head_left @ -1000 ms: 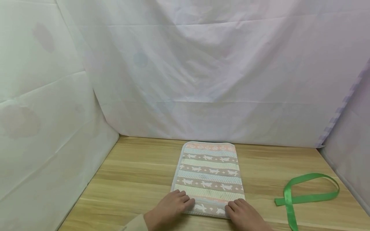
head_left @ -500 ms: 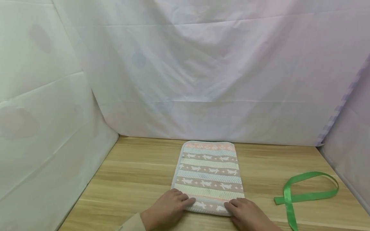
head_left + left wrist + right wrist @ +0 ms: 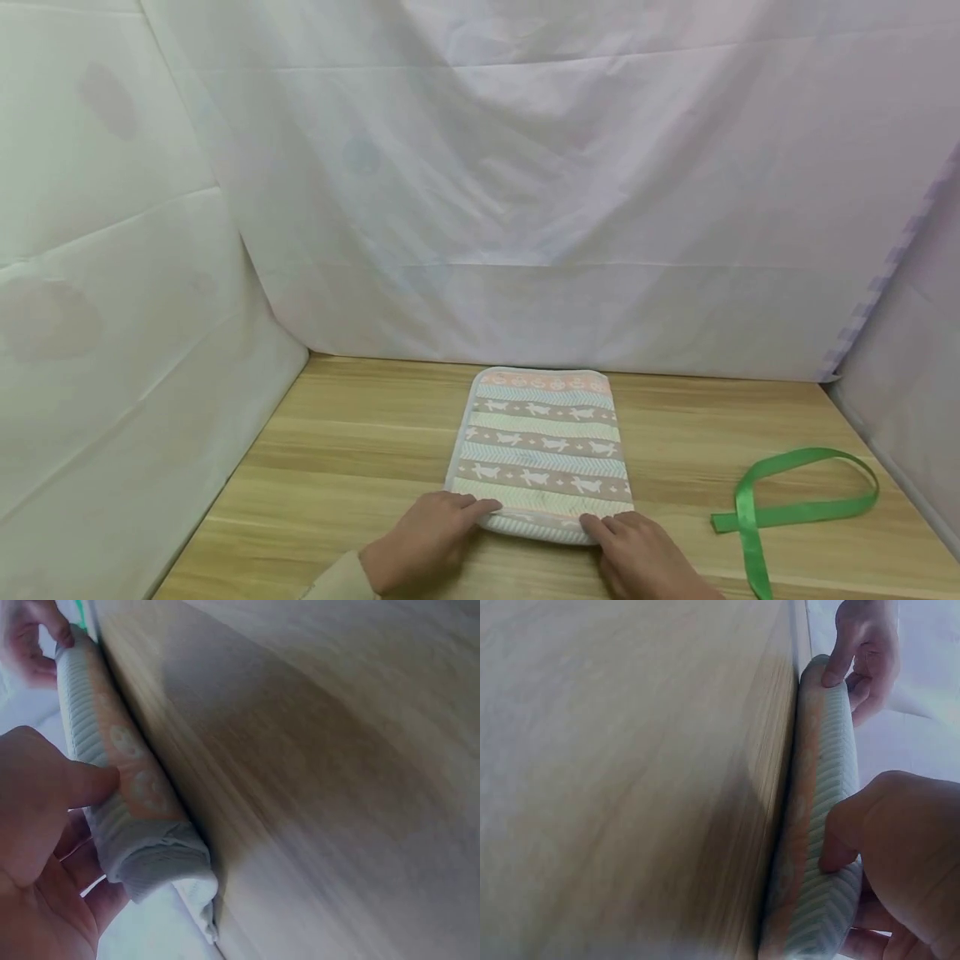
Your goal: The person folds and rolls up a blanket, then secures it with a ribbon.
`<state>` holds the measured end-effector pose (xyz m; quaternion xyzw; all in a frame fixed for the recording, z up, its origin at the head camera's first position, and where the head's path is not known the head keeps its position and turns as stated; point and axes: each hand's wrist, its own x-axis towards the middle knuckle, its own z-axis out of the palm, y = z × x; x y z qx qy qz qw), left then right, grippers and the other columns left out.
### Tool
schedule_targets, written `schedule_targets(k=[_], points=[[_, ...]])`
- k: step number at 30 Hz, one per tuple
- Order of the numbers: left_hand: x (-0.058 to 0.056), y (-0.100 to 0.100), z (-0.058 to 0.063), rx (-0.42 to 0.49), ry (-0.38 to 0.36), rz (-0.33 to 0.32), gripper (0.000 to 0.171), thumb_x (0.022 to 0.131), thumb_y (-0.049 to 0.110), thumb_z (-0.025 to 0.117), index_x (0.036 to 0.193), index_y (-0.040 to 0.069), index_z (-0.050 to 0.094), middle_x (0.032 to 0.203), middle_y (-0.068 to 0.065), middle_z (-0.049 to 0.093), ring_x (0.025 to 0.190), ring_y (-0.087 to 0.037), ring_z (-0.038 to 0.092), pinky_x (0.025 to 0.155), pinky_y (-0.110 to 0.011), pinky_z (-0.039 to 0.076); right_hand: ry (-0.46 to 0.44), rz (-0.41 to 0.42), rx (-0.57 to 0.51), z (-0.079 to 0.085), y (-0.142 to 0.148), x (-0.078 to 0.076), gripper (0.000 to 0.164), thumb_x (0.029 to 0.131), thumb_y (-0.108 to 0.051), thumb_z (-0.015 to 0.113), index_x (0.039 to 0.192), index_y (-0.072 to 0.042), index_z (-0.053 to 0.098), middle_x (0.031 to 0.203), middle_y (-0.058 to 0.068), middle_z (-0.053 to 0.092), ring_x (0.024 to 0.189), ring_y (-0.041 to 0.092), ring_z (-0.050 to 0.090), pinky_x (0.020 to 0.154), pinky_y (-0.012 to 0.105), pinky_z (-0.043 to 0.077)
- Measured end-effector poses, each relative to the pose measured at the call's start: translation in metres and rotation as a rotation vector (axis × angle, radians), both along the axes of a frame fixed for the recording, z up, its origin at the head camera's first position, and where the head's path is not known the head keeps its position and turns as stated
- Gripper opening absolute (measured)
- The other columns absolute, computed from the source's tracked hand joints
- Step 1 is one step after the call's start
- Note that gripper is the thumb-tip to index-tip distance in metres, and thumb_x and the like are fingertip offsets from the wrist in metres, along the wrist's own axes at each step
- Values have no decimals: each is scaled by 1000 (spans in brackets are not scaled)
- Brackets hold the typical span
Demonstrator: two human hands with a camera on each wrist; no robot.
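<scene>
A folded quilted cloth (image 3: 540, 450) with a grey border and pastel stripes of white animal shapes lies lengthwise on the wooden table. Its near end is turned into a thick roll (image 3: 120, 742), striped pale blue and peach on the outside. My left hand (image 3: 431, 533) grips the left end of this roll, thumb on the near side and fingers over the top. At the right end, my right hand (image 3: 641, 550) holds it the same way; the thumb (image 3: 840, 847) presses the ribbed stripe. Grey border layers show at the roll's left end in the left wrist view.
A green ribbon (image 3: 810, 515) lies in a crossed loop on the table (image 3: 352, 467) to the right. White cloth curtains (image 3: 480, 208) stand along the back and both sides, with the cloth's far end close to the back one.
The near end has rolled farther away from me, hiding more of the nearest grey-brown animal stripe. Both hands moved slightly forward with it; the ribbon stayed put.
</scene>
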<state>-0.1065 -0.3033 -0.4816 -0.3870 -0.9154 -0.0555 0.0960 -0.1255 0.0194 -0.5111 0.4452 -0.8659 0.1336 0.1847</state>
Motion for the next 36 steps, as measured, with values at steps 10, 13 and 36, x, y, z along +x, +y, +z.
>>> schedule_targets(k=[10, 13, 36], points=[[-19, -9, -1, 182, -188, -13, 31, 101, 18, 56, 132, 15, 55, 122, 2, 69, 110, -11, 66, 89, -28, 54, -225, -58, -111, 1, 6, -10, 45, 81, 2, 67, 124, -11, 58, 85, -8, 67, 75, 0, 60, 62, 28, 53], [-26, -10, -2, 217, -271, -3, 31, 102, 16, 54, 133, 15, 54, 125, 1, 68, 107, -7, 65, 89, -28, 54, -290, -78, -150, 1, 8, -12, 44, 87, 2, 65, 129, -11, 56, 92, -10, 68, 81, -2, 60, 67, 29, 55], [-62, -9, -8, 503, -553, 437, 41, 91, 28, 72, 125, 10, 57, 104, -11, 69, 90, -16, 63, 75, -37, 52, -441, -399, -290, -8, -5, -34, 25, 90, -7, 71, 113, -13, 63, 102, -1, 67, 97, 19, 68, 79, 37, 57]])
